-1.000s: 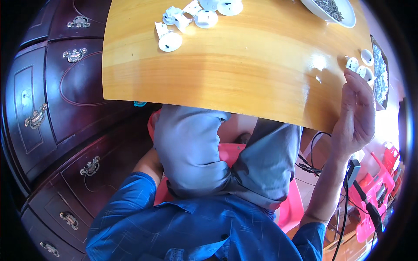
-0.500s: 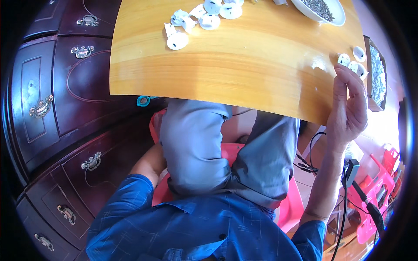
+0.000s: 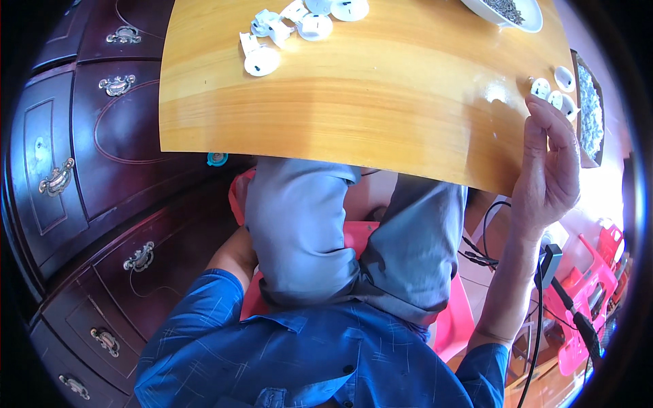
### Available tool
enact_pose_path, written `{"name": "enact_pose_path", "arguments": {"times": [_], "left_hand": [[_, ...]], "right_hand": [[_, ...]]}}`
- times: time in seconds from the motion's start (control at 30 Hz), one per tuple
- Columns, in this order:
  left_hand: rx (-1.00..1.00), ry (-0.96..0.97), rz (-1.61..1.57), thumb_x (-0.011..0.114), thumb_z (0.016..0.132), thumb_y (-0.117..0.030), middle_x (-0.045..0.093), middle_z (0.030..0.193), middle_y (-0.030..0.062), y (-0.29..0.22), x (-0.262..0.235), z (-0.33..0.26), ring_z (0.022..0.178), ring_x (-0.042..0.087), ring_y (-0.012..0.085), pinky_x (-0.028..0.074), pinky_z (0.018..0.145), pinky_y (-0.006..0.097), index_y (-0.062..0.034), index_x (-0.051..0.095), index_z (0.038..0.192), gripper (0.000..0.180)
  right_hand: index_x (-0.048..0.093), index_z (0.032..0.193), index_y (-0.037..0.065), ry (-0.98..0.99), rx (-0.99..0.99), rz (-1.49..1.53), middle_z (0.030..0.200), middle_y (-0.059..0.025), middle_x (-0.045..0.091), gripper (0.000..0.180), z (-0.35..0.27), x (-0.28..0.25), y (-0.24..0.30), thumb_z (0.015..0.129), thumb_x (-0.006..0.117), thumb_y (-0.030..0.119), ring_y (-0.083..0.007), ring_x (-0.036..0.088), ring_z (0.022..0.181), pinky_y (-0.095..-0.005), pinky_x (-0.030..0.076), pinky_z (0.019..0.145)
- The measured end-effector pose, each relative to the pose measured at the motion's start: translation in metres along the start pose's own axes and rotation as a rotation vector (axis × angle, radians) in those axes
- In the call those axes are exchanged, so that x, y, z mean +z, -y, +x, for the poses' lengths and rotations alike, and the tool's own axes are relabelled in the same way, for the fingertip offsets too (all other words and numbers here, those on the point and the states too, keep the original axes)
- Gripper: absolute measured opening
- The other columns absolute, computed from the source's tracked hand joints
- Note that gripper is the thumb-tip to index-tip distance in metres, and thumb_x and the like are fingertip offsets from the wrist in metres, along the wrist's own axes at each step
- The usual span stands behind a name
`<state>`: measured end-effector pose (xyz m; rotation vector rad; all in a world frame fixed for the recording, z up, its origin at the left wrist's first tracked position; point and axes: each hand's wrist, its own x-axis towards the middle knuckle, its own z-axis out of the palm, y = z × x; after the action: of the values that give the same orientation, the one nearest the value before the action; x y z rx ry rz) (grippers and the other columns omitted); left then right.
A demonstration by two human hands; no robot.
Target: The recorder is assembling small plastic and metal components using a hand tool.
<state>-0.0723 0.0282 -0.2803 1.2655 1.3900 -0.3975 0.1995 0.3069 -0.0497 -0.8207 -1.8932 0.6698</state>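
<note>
My right hand [image 3: 547, 166] is at the right edge of the wooden table [image 3: 381, 102]. Its thumb and forefinger curve together at the tips, as in a pinch. Whatever lies between them, if anything, cannot be made out. Just beyond the fingertips sit several small round white plastic pieces [image 3: 541, 88] with dark slots. My left forearm [image 3: 232, 257] runs down beside my left thigh, and the left hand is hidden there.
More white plastic pieces [image 3: 262, 61] lie in a cluster at the far left. A white bowl [image 3: 534, 20] of small grey metal parts stands far right. Beyond the right edge is a box [image 3: 590, 112] of pale pieces. Dark drawers [image 3: 115, 122] flank my left; cables [image 3: 539, 326] hang right.
The view has shifted slightly, so the far-left white pieces and the bowl sit higher in the picture. My right hand keeps nearly the same pose by the small white pieces.
</note>
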Motion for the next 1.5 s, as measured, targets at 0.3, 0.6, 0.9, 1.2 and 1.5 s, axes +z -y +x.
{"name": "enact_pose_path", "arguments": {"times": [0.3,0.6,0.9,1.2,1.5], "left_hand": [[-0.006,0.007,0.007,0.067,0.075,-0.025,0.066,0.112,0.018,-0.006,-0.002,-0.019,0.099,0.064,0.0375,0.05,0.085,0.046,-0.009,0.056,0.124,0.053],[-0.033,-0.045,0.038,0.067,0.076,-0.025,0.066,0.112,0.0179,-0.034,-0.02,-0.077,0.099,0.064,0.0376,0.05,0.084,0.046,-0.009,0.056,0.124,0.052],[-0.14,-0.231,0.02,0.066,0.076,-0.024,0.066,0.112,0.0178,-0.051,-0.042,-0.177,0.099,0.064,0.0377,0.051,0.084,0.046,-0.0091,0.056,0.124,0.051],[-0.248,-0.7,-0.167,0.072,0.072,-0.02,0.067,0.105,0.0212,-0.059,-0.041,-0.296,0.097,0.065,0.0389,0.051,0.085,0.044,-0.009,0.049,0.137,0.07],[-0.018,-0.89,-0.421,0.074,0.073,-0.011,0.062,0.125,0.0166,-0.107,-0.039,-0.377,0.112,0.063,0.0255,0.047,0.097,0.035,-0.003,0.045,0.14,0.074]], "right_hand": [[0.067,0.1,-0.001,-0.011,-0.019,0.005,0.103,-0.0118,0.069,0.015,-0.001,-0.002,-0.001,0.089,0.06,-0.008,-0.0207,0.064,0.101,-0.0319,0.048,0.091],[0.066,0.098,-0.002,-0.024,-0.092,-0.022,0.098,-0.0133,0.07,0.016,0.001,-0.005,0.011,0.087,0.059,-0.011,-0.0218,0.066,0.095,-0.032,0.049,0.087],[0.063,0.104,-0.002,0.316,0.528,0.783,0.097,-0.0097,0.067,0.013,-0.042,0.003,0.087,0.098,0.055,0.006,-0.0134,0.06,0.084,-0.0262,0.049,0.078],[0.053,0.125,-0.003,0.737,1.193,1.372,0.117,-0.0143,0.064,0.038,-0.073,0.055,0.102,0.102,0.05,0.026,-0.023,0.063,0.107,-0.033,0.051,0.093],[0.04,0.142,0.002,0.664,1.368,1.395,0.145,-0.0162,0.044,0.053,-0.071,0.114,0.145,0.101,0.048,0.035,-0.0273,0.041,0.134,-0.0425,0.031,0.11]]}}
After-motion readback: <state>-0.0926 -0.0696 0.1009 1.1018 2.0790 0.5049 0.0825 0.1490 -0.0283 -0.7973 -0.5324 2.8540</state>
